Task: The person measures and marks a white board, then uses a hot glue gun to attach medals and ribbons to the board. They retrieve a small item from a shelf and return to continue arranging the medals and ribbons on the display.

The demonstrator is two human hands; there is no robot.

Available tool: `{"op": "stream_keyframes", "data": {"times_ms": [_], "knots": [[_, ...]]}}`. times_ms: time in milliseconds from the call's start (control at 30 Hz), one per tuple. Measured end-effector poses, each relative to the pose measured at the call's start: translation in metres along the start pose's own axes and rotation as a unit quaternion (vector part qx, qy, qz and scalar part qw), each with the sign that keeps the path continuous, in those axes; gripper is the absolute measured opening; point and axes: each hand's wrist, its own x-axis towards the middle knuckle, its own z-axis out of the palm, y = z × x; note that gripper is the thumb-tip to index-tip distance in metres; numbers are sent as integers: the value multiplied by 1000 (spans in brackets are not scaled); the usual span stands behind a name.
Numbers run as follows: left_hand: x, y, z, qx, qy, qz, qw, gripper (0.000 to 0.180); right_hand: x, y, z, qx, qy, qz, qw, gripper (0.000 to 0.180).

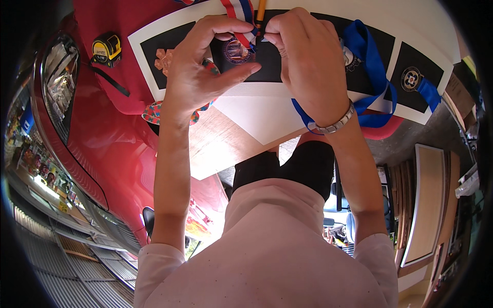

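Note:
My left hand (197, 64) is open, thumb spread below a round bronze-coloured medal (237, 52) and fingertips against its red, white and blue ribbon (240, 13). My right hand (310, 59) is closed in a pinch just right of that ribbon; a small bluish tip shows at the fingers, but what they hold is mostly hidden. An orange stick-like tool (261, 10) with a dark end lies between the hands. The medals lie on a white mat board (280, 90) with black panels. Partly behind my right hand is another medal with a wide blue ribbon (367, 49).
A copper-coloured medal (163, 60) and patterned ribbon (153, 112) lie at left. At right is a round dark medal (411, 79). A yellow-black tape measure (107, 49) rests on red cloth (134, 84). A glossy red car (110, 149) stands left; wooden panels (423, 205) lean at right.

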Motion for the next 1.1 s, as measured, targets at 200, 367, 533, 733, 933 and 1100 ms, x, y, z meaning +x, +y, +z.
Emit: {"op": "stream_keyframes", "data": {"times_ms": [200,367,533,733,933,1100], "knots": [[1,1,-1,26,2,20,999,59,0,-1,-1,29,10,14,999,17],[2,1,0,14,5,10,1000,58,-1,-4,-8,63,-8,42,997,18],[3,1,0,-2,6,11,1000,58,3,-10,-18,183,17,160,970,17],[0,5,-3,79,9,14,997,56,5,-2,-48,490,58,199,847,11],[-5,10,4,68,34,7,997,54,-11,-8,-73,429,49,301,850,8],[-7,9,2,68,46,12,997,52,-20,-3,-91,337,62,252,905,4]]}}
